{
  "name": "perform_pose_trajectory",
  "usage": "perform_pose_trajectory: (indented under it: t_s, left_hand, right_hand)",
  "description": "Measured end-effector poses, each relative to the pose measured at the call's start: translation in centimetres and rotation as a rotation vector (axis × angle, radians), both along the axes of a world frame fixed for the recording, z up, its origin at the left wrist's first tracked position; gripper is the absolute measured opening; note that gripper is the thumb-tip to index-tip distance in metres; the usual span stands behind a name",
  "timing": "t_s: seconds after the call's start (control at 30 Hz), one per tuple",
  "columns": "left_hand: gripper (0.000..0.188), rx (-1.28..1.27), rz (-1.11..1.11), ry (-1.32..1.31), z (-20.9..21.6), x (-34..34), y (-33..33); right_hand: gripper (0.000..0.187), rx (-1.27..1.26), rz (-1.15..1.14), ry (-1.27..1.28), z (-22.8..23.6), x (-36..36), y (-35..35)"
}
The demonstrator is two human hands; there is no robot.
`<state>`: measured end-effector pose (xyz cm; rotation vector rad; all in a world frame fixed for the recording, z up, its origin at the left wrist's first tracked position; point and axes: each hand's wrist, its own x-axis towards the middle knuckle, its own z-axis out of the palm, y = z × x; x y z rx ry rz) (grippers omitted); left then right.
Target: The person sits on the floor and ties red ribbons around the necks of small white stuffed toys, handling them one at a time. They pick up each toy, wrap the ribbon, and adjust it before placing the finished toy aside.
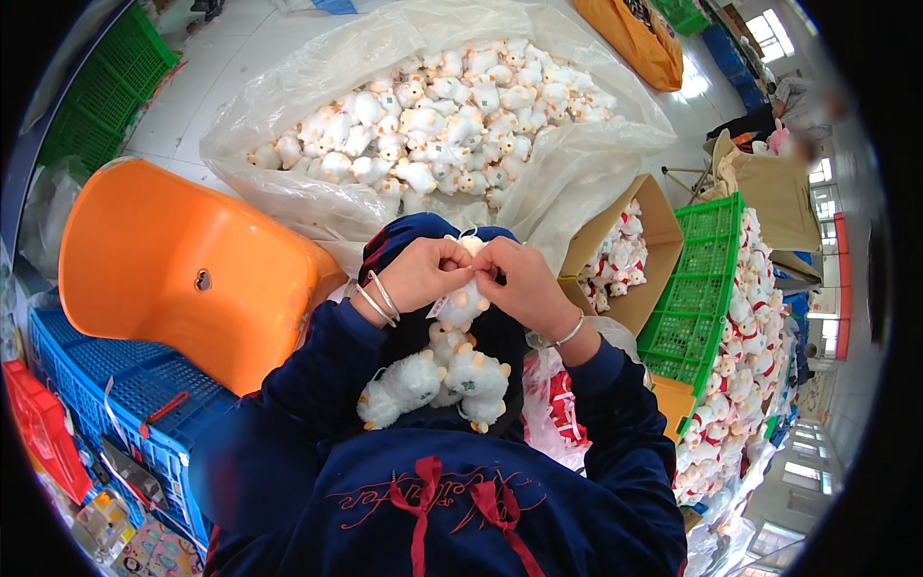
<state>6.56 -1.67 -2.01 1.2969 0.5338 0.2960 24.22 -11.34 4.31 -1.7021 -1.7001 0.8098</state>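
Observation:
Above my lap, a small white plush toy (461,306) hangs between my hands, with a cream top, a thin white string loop and a small white tag at its side. My left hand (419,276) pinches it from the left near the neck. Its other side is pinched by the thumb and fingers of my right hand (527,287). What lies right between the fingertips is too small to make out. More white plush toys (411,383) with orange-tan feet and small green marks rest on my lap, below my hands.
A large clear plastic bag (252,115) full of white plush toys lies open ahead. An orange chair (183,260) and blue crate (125,385) stand left. To the right are a cardboard box (663,226) of plush toys, a green crate (687,317) and a pile of red-trimmed toys (735,375).

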Motion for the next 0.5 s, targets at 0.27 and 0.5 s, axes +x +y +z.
perform_pose_trajectory:
  t_s: [0.27, 0.5]
  left_hand:
    - [0.015, -0.052, 0.005, -0.054, -0.7, -0.4, -0.1]
    - [0.015, -0.082, 0.018, -0.066, -0.6, -0.3, -0.2]
  right_hand:
    - [0.013, 0.199, 0.067, -0.013, -1.1, 0.1, -0.5]
    - [0.007, 0.055, 0.193, -0.140, 0.2, 1.2, 0.4]
